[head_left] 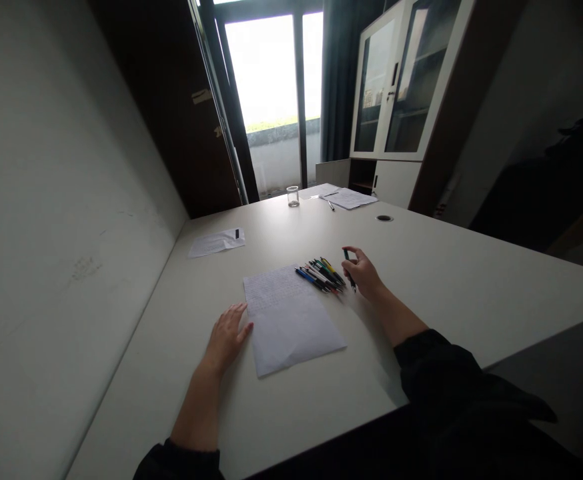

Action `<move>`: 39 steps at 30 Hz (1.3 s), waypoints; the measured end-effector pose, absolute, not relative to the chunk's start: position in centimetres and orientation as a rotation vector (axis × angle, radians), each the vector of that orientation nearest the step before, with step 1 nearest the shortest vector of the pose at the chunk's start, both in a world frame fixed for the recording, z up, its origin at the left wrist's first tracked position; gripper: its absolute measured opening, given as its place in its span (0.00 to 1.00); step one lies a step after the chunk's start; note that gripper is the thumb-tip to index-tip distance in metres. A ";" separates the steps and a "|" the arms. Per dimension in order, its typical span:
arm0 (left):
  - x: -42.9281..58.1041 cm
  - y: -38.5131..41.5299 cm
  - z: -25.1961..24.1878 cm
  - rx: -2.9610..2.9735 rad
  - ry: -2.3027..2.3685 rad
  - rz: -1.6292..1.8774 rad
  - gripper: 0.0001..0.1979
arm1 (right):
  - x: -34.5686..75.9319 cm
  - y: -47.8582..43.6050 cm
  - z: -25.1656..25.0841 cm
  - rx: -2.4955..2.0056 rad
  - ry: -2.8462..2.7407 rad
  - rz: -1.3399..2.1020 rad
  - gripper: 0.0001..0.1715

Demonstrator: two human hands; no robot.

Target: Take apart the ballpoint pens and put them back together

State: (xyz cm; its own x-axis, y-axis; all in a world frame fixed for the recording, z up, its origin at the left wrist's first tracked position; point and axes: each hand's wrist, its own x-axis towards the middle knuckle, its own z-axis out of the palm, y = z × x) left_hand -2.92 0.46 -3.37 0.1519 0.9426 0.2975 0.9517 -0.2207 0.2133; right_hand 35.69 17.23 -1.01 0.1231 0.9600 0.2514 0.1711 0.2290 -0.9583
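My right hand (362, 272) pinches a dark pen (352, 283) with a green end, just right of a bunch of pens. Several pens (321, 275) in blue, white, green and yellow lie side by side, partly over the top right corner of a sheet of paper (291, 333). Rows of handwriting fill the sheet's upper part; its lower part is blank. My left hand (227, 337) lies on the table with fingers stretched out, its fingertips at the sheet's left edge.
The white table (471, 287) meets a wall (71, 267) on the left. Farther back are a clear glass (293, 196), a stack of papers (351, 199) with a pen (331, 206) beside it, and a round cable hole (384, 219). Another paper (214, 244) with a dark strip lies at left.
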 end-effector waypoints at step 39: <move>-2.7 0.5 -3.5 -2.337 -1.975 -0.581 0.23 | 31.8 20.3 -0.8 -1.378 -2.163 0.289 0.21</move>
